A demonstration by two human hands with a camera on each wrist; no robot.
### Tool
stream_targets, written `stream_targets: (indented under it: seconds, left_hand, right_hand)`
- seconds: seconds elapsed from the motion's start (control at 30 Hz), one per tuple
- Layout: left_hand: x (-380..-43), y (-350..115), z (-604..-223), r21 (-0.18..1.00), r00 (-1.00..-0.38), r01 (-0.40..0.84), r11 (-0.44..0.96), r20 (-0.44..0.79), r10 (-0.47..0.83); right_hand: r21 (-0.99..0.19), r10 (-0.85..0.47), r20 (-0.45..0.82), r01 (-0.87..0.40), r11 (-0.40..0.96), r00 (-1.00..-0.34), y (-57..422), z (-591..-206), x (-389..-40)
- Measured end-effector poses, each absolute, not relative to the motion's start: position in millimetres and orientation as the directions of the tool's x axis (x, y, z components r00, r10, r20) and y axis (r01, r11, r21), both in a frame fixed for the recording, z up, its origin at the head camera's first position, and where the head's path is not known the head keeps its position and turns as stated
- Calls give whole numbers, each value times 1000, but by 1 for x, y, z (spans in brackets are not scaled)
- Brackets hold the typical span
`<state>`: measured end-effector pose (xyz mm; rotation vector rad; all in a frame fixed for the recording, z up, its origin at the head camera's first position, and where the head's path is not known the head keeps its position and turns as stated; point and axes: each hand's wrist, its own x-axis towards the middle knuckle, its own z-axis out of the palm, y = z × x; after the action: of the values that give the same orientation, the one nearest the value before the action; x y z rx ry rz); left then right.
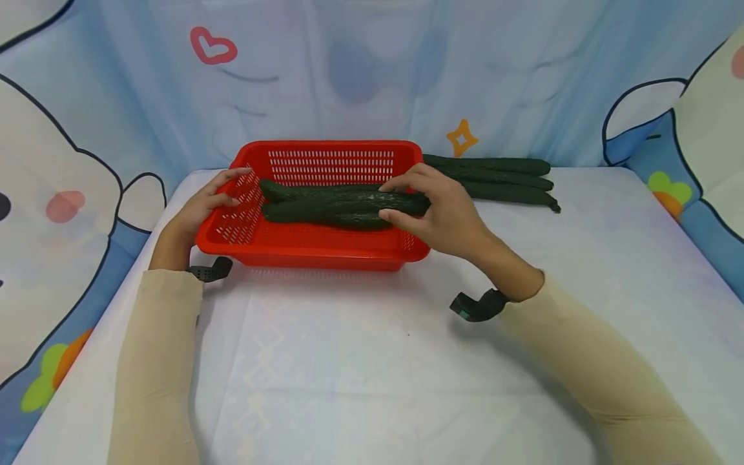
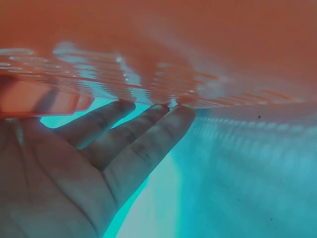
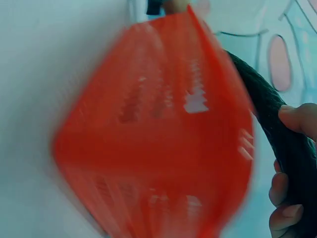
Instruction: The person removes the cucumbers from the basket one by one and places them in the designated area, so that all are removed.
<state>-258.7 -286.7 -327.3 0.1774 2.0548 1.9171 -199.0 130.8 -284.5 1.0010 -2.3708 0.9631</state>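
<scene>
My left hand (image 1: pixel 200 203) grips the left end of a red perforated plastic basket (image 1: pixel 314 259), with thumb and a finger over the rim. In the left wrist view, three outstretched fingers (image 2: pixel 143 148) reach along the basket's outer wall. Over the basket's right end, my right hand (image 1: pixel 444 210) holds a dark green cucumber (image 1: pixel 401 203) between thumb and fingers. Other cucumbers (image 1: pixel 325 213) lie lengthwise beside it in the basket, partly overlapped. The right wrist view shows the held cucumber (image 3: pixel 265 99) slanting past the blurred basket, thumb and fingertips around it.
Several more cucumbers (image 1: pixel 494 174) lie side by side on the white tablecloth (image 1: pixel 349 361), behind and right of the basket. A blue patterned curtain (image 1: pixel 360 71) hangs along the table's back edge. Each wrist wears a black camera mount (image 1: pixel 479 307).
</scene>
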Motion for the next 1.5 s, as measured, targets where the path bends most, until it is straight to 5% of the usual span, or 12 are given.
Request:
stream_targets:
  seconds: [0.4,1.07,1.3,1.5]
  left_hand:
    - [-260,-284,-329,988,-938,-130,83,-149,314]
    - [-254,-285,-326,984,-945,-147,103,-170,279]
    - [-254,-284,-327,985,-943,-135,104,-160,291]
    - [-255,-284,-326,985,-944,-132,107,-158,288]
  right_hand:
    - [-494,-311,629,-676,547,-712,207,-264,-197]
    - [-476,-171,532,-460,750,-829,286,-250,-212]
    - [-456,-168,545,-459,763,-821,313,-251,-215]
    - [-445,-95,437,-307,841,-894,322,-252,-219]
